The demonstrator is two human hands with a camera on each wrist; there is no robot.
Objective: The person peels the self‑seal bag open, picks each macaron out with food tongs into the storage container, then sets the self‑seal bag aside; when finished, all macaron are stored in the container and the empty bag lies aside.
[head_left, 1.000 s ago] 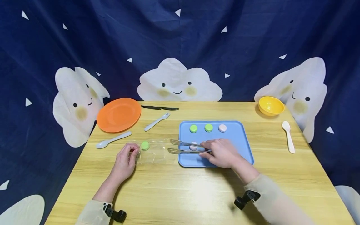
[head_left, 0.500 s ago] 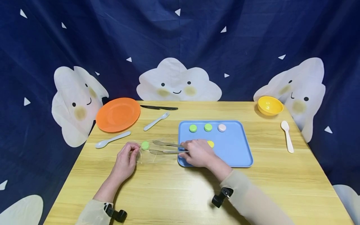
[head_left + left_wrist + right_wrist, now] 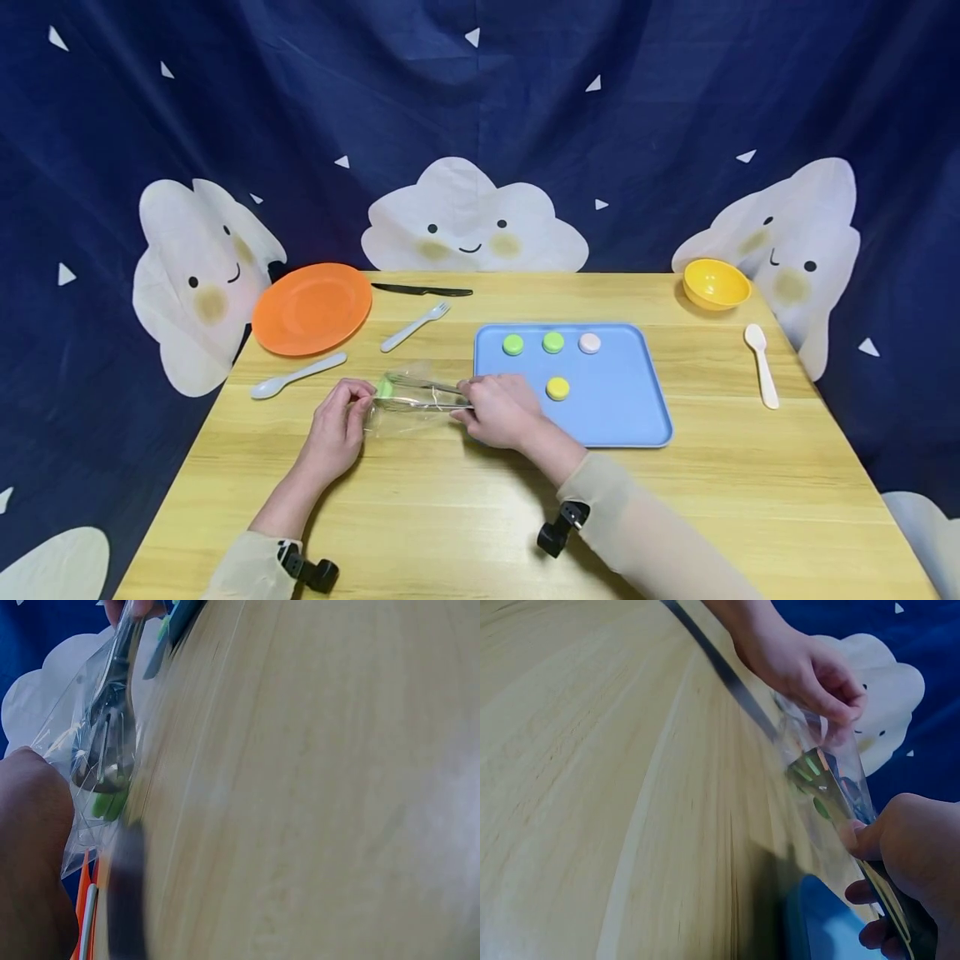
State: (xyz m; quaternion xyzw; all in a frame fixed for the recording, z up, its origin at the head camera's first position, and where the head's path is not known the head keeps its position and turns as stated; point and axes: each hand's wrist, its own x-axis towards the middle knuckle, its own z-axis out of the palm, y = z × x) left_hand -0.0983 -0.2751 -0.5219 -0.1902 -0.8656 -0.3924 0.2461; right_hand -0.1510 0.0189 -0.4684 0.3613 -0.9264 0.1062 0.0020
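My left hand (image 3: 335,427) pinches the left end of a clear plastic bag (image 3: 405,421) lying over the table. A green macaron (image 3: 385,388) is inside it, near my left fingertips. My right hand (image 3: 498,408) holds slotted metal tongs (image 3: 427,406), whose heads reach left inside the bag, up to the green macaron. In the left wrist view, the slotted tong heads (image 3: 105,750) show through the plastic just above the green macaron (image 3: 109,804). Whether the tongs grip anything is unclear. The right hand covers the left edge of the blue tray (image 3: 615,417).
The tray carries a yellow macaron (image 3: 557,388), two green ones and a pale pink macaron (image 3: 589,342). An orange plate (image 3: 311,308), black knife (image 3: 422,290), fork (image 3: 415,327) and spoon (image 3: 298,376) lie left. At right are a yellow bowl (image 3: 716,284) and white spoon (image 3: 762,367).
My right hand has moved the tongs left, from around a pale macaron on the tray into the bag. The yellow macaron has come into view. My left hand has stayed in place.
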